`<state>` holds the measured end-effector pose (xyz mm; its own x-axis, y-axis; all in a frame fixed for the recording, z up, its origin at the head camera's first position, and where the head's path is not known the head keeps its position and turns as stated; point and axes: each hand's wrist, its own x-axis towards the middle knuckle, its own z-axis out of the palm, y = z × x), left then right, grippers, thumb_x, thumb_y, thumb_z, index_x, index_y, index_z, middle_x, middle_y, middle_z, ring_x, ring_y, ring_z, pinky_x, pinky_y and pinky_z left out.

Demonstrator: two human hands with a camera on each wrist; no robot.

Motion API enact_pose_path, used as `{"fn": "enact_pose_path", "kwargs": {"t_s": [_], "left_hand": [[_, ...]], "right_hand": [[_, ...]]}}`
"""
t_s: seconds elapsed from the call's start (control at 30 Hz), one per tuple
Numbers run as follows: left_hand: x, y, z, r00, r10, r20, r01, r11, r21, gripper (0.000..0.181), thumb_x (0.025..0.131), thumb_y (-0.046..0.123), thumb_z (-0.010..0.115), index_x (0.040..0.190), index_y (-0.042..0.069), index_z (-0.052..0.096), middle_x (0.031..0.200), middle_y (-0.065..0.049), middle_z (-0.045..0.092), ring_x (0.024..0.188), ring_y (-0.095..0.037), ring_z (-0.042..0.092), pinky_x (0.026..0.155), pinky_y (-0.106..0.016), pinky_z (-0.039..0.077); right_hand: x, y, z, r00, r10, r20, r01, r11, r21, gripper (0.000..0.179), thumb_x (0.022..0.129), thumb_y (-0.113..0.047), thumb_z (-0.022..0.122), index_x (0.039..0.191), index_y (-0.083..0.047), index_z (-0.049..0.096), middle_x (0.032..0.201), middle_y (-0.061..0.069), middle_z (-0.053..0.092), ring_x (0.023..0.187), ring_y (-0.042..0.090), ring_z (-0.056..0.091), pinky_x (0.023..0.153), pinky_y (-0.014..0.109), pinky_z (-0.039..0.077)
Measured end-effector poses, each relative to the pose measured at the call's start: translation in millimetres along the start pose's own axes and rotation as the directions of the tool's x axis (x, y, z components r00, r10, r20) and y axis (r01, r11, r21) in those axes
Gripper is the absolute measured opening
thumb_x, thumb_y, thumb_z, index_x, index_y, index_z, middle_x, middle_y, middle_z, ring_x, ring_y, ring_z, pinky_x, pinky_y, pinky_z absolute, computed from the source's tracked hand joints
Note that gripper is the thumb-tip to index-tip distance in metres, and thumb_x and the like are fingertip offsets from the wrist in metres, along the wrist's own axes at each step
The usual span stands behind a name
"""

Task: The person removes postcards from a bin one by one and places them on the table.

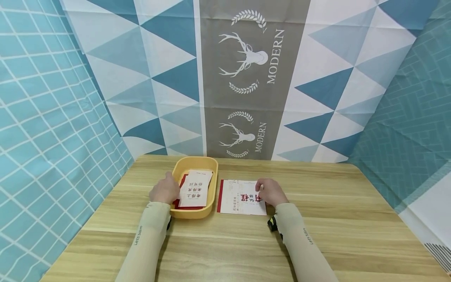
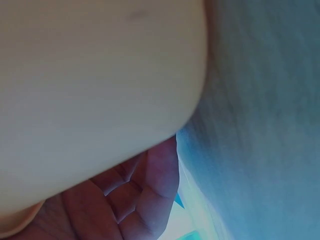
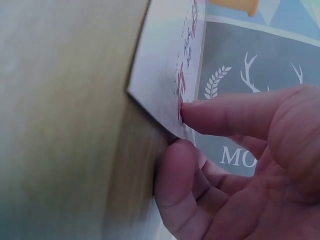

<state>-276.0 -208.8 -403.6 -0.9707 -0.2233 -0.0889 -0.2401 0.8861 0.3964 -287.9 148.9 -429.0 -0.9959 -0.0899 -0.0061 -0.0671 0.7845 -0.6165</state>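
My worry is the white cards [image 1: 230, 196] on the counter [image 1: 225, 246], just right of the yellow tray [image 1: 192, 214]. My right hand [image 1: 271, 191] pinches them only at the corner farthest from the tray, thumb above, fingertip below, so the layers might slip or fan apart. The red card [image 1: 220, 196] showing along their tray-side edge could stay behind, since my grip may not reach it. Too tight a pinch could crease that corner.

My left hand [image 1: 165, 190] has its fingers curled at the tray's left rim; a careless tug there might shift its load.

Inside the tray, a printed white card [image 1: 193, 196] lies askew over red pieces [image 1: 188, 208]; how many are layered beneath, I cannot tell.
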Motion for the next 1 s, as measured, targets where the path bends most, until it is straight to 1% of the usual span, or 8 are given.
{"fn": "enact_pose_path", "kwargs": {"t_s": [0.1, 0.2, 0.33, 0.43, 0.6, 0.73, 0.87, 1.0], "left_hand": [[0.6, -0.7, 0.5, 1.0, 0.002, 0.0, -0.002, 1.0, -0.003, 0.04, 0.105, 0.021, 0.044, 0.137, -0.001, 0.035, 0.098, -0.024, 0.063, 0.077, -0.034, 0.062, 0.069, -0.046, 0.053], [2.4, -1.7, 1.3, 1.0, -0.001, 0.004, 0.001, 1.0, -0.005, 0.04, 0.105, 0.021, 0.043, 0.138, -0.001, 0.035, 0.097, -0.023, 0.063, 0.077, -0.034, 0.062, 0.067, -0.044, 0.052], [4.7, -2.3, 1.8, 1.0, -0.008, 0.012, 0.008, 1.0, 0.0, 0.041, 0.106, 0.022, 0.042, 0.14, -0.001, 0.033, 0.097, -0.023, 0.064, 0.077, -0.034, 0.063, 0.068, -0.045, 0.052], [5.8, -2.2, 1.5, 1.0, -0.015, 0.014, 0.015, 1.0, 0.002, 0.042, 0.106, 0.022, 0.041, 0.14, -0.001, 0.033, 0.099, -0.024, 0.064, 0.078, -0.034, 0.063, 0.07, -0.048, 0.053], [5.7, -0.9, 1.0, 1.0, -0.014, 0.006, 0.014, 1.0, 0.005, 0.041, 0.106, 0.022, 0.041, 0.139, -0.001, 0.034, 0.102, -0.026, 0.064, 0.081, -0.036, 0.063, 0.075, -0.053, 0.054], [4.5, -0.3, 1.3, 1.0, -0.006, -0.014, 0.006, 1.0, 0.009, 0.044, 0.105, 0.021, 0.04, 0.142, -0.002, 0.033, 0.103, -0.027, 0.065, 0.082, -0.037, 0.064, 0.077, -0.056, 0.055], [3.3, -1.7, 3.0, 0.999, -0.006, -0.031, 0.006, 1.0, 0.005, 0.045, 0.105, 0.021, 0.04, 0.143, -0.002, 0.032, 0.104, -0.027, 0.065, 0.082, -0.038, 0.064, 0.077, -0.057, 0.054], [3.9, -3.1, 6.9, 1.0, -0.004, -0.02, 0.004, 1.0, -0.003, 0.044, 0.105, 0.02, 0.042, 0.142, -0.001, 0.033, 0.102, -0.026, 0.065, 0.08, -0.036, 0.064, 0.075, -0.055, 0.054]], "right_hand": [[0.6, 0.6, 0.8, 1.0, -0.001, -0.008, 0.001, 1.0, -0.014, 0.024, 0.083, 0.01, 0.06, 0.091, -0.011, 0.069, 0.101, 0.015, 0.067, 0.051, 0.014, 0.045, 0.047, 0.026, 0.039], [0.8, 2.0, 1.1, 1.0, 0.0, -0.005, 0.0, 1.0, -0.013, 0.023, 0.084, 0.008, 0.062, 0.092, -0.012, 0.07, 0.09, 0.014, 0.068, 0.047, 0.014, 0.045, 0.046, 0.026, 0.038], [0.9, 3.8, 0.5, 1.0, -0.002, 0.012, 0.002, 1.0, 0.0, 0.02, 0.086, 0.006, 0.064, 0.094, -0.011, 0.07, 0.066, 0.007, 0.058, 0.044, 0.013, 0.045, 0.044, 0.025, 0.036], [1.1, 5.4, -0.7, 1.0, -0.013, 0.018, 0.013, 1.0, 0.028, 0.018, 0.086, 0.006, 0.064, 0.095, -0.01, 0.069, 0.063, 0.003, 0.052, 0.045, 0.013, 0.044, 0.045, 0.026, 0.037], [0.5, 9.6, -2.8, 1.0, 0.0, 0.023, -0.002, 0.996, 0.086, 0.015, 0.088, 0.003, 0.063, 0.094, -0.008, 0.069, 0.063, 0.003, 0.055, 0.043, 0.012, 0.04, 0.045, 0.025, 0.037], [-1.7, 9.8, -5.1, 1.0, -0.013, 0.002, 0.012, 0.997, 0.078, 0.015, 0.09, -0.001, 0.061, 0.102, -0.007, 0.069, 0.076, 0.008, 0.064, 0.047, 0.012, 0.045, 0.046, 0.025, 0.041], [-7.9, -13.4, -13.3, 0.995, -0.088, -0.054, 0.091, 0.994, 0.053, 0.017, 0.094, -0.009, 0.063, 0.109, -0.008, 0.07, 0.095, 0.009, 0.07, 0.068, 0.016, 0.059, 0.06, 0.028, 0.05], [-20.6, -61.9, -13.2, 0.973, -0.213, -0.092, 0.222, 0.969, 0.111, 0.013, 0.097, -0.014, 0.065, 0.106, -0.011, 0.073, 0.102, 0.006, 0.074, 0.086, 0.017, 0.065, 0.076, 0.033, 0.056]]}}
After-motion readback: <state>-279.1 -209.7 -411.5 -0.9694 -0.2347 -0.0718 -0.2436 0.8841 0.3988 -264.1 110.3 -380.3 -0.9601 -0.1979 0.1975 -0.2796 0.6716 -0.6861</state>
